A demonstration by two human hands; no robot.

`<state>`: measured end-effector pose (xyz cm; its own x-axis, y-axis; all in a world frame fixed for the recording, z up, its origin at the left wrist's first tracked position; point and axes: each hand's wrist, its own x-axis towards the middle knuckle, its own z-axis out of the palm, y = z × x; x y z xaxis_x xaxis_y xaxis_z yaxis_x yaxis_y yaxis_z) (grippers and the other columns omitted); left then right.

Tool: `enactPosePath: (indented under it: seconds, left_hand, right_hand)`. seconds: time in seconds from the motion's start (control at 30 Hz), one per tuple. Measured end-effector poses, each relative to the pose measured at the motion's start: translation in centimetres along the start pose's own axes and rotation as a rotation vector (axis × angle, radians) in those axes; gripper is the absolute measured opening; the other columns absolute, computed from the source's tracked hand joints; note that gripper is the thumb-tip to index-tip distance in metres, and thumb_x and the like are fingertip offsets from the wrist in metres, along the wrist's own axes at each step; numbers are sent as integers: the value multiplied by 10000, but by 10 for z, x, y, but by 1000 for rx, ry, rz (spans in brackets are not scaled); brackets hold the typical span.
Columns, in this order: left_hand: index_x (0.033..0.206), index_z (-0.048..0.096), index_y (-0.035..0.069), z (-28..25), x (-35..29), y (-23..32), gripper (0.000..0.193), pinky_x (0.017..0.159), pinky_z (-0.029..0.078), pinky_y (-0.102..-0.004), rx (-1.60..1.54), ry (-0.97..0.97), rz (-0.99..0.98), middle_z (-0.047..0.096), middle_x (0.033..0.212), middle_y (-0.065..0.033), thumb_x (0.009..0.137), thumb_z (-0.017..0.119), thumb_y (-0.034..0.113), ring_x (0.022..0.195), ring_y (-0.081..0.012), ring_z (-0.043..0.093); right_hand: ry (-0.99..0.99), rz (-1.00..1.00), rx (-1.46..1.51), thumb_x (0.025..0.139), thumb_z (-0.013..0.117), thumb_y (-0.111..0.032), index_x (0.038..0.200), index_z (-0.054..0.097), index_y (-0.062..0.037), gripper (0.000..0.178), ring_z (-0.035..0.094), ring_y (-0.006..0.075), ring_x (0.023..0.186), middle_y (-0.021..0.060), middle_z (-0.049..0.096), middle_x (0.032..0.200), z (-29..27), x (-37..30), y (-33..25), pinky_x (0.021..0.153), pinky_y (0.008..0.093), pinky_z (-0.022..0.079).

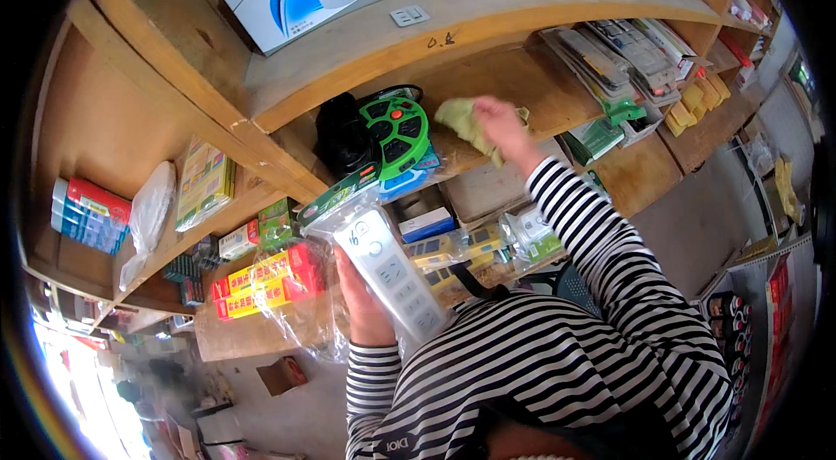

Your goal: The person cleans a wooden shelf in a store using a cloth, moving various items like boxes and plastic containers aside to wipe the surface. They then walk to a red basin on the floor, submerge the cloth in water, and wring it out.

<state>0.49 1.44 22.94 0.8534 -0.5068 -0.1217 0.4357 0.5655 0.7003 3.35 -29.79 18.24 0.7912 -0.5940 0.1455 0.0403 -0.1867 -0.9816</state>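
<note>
- The left hand is grasping the white power strip, which is inside a clear plastic bag.
- This strip stands slantwise in front of the person's chest; its sockets face up to the camera.
- The palm and the thumb side touch the left long edge of the strip; the other fingertips are hidden behind it, so I cannot tell how they are placed.
- The right hand is closed on a yellow-green cloth, at the middle wooden shelf.
- The cloth comes out on both sides of these fingers, mostly to their left; the fingers are blurred, so each one cannot be distinguished.
- The green cable reel is near the cloth, on its left, and apart from the right hand.
- Red and yellow boxes lie to the left of the left hand, on a lower board.
</note>
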Motion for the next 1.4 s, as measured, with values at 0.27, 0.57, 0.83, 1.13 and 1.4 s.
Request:
enactPosePath:
  seconds: [0.27, 0.57, 0.83, 1.13, 1.4]
  left_hand:
    - [1148, 489, 86, -4, -4, -7, 593, 682, 479, -330, 46, 50, -44, 583, 917, -104, 840, 376, 579, 776, -211, 570]
    - [1196, 450, 62, -8, 0, -15, 572, 751, 472, -339, -20, -48, -85, 570, 1000, -107, 877, 345, 525, 871, -209, 565]
    - [1185, 454, 64, 16, 11, -24, 604, 709, 483, -337, -41, -99, -118, 571, 985, -106, 852, 364, 559, 836, -217, 572]
    - [1165, 470, 93, 30, 21, -26, 570, 683, 477, -318, 25, -37, -119, 566, 984, -60, 840, 404, 556, 836, -184, 559]
    - [1145, 506, 20, -2, 59, -55, 357, 781, 450, -253, 467, 27, -52, 585, 1030, -65, 890, 474, 268, 886, -138, 561]
  right_hand:
    - [121, -47, -943, 841, 468, -426, 1277, 399, -116, 540, 377, 309, 1190, 214, 391, 1280, -113, 54, 5, 989, 397, 299]
    - [-289, -77, -1283, 847, 375, -412, 1161, 517, -79, 480, 416, 316, 1166, 159, 435, 1266, -14, 24, 3, 955, 446, 327]
    - [-320, -541, -1048, 793, 491, -237, 1040, 560, -76, 303, 463, 266, 1065, 111, 514, 1118, 31, -38, -9, 895, 385, 374]
    - [-518, -714, -1050, 840, 450, -208, 1063, 544, -99, 265, 462, 314, 1090, 95, 485, 1211, -94, -26, 14, 897, 380, 404]
    - [-91, 163, -1387, 835, 412, -169, 1107, 520, -14, 331, 443, 311, 1125, 202, 455, 1218, -133, 87, 19, 926, 376, 373]
